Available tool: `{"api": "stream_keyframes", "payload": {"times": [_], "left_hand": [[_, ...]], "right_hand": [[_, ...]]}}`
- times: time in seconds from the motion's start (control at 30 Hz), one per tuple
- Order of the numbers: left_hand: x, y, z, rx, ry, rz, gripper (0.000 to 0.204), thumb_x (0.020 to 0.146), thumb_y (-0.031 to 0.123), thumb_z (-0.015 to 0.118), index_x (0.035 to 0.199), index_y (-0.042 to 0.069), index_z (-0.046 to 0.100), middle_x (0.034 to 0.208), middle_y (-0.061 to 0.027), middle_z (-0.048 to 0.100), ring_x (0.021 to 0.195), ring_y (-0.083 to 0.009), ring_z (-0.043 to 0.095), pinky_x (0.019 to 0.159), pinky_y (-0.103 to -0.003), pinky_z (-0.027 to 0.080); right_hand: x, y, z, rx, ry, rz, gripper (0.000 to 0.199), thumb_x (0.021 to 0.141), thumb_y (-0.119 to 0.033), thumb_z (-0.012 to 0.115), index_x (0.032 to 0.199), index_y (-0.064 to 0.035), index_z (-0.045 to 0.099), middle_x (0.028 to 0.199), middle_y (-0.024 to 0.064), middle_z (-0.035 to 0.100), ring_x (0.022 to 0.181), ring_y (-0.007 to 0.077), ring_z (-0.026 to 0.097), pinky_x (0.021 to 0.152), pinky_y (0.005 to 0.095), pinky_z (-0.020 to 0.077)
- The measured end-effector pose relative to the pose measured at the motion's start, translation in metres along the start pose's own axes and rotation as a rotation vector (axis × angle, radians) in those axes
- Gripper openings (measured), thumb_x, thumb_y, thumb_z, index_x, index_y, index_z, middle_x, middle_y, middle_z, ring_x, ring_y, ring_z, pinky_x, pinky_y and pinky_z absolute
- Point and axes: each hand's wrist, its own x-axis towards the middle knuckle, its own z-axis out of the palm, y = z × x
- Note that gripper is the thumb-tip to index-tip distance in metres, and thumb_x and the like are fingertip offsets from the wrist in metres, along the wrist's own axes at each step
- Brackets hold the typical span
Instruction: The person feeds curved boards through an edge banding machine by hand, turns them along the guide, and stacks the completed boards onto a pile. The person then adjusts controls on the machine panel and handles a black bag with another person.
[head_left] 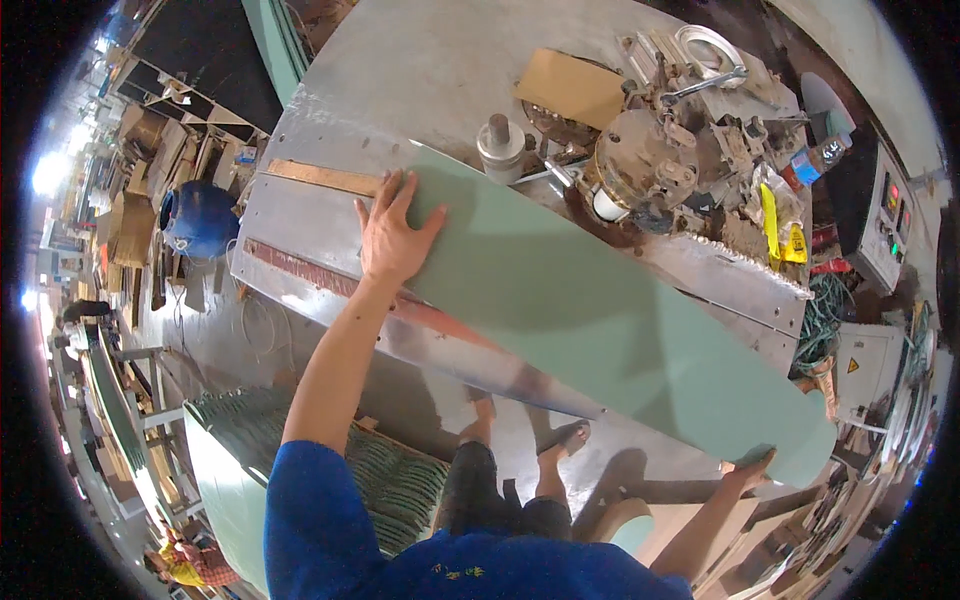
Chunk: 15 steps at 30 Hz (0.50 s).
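Note:
A long pale-green board (560,270) lies slantwise over a metal worktable (400,80), its right end rounded and sticking out past the table's edge. My left hand (395,235) rests on the board's left end, fingers spread over its edge. At the near edge of the right end is my right hand (748,472), gripping the board; its fingers are partly hidden. Beyond the board stands a grimy machine head (645,160) with a round metal cover. A metal roller (500,148) stands to its left, close to the board's far edge.
Stacked green boards (370,490) stand at my lower left. A blue drum (198,218) is on the floor further left. Right of the machine are a bottle (818,160), a wrench (705,85) and a control box (885,215). Another person (195,562) is at the far lower left.

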Motion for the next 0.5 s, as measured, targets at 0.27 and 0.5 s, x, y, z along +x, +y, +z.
{"api": "stream_keyframes", "payload": {"times": [0.27, 0.5], "left_hand": [[-0.049, 0.048, 0.002, 0.021, -0.320, 0.706, 0.075, 0.075, 0.052, 0.070, 0.135, 0.012, 0.050, 0.146, -0.0109, 0.042, 0.140, -0.0287, 0.033, 0.110, -0.071, 0.011], [-0.119, 0.121, 0.021, 0.000, -0.498, 1.082, 0.089, 0.076, 0.071, 0.056, 0.150, 0.031, 0.030, 0.156, -0.0010, 0.030, 0.146, -0.0289, 0.020, 0.111, -0.072, 0.004]], "right_hand": [[-0.029, 0.025, -0.003, -0.043, -0.038, -0.094, 0.080, 0.086, -0.037, 0.071, 0.146, -0.0087, 0.025, 0.138, 0.0183, 0.044, 0.120, 0.0349, 0.051, 0.096, 0.0501, 0.0493], [-0.118, 0.002, 0.007, 0.009, -0.074, -0.082, 0.069, 0.090, -0.021, 0.068, 0.143, -0.0088, 0.026, 0.133, 0.0117, 0.047, 0.110, 0.0265, 0.053, 0.090, 0.0421, 0.0511]]}}
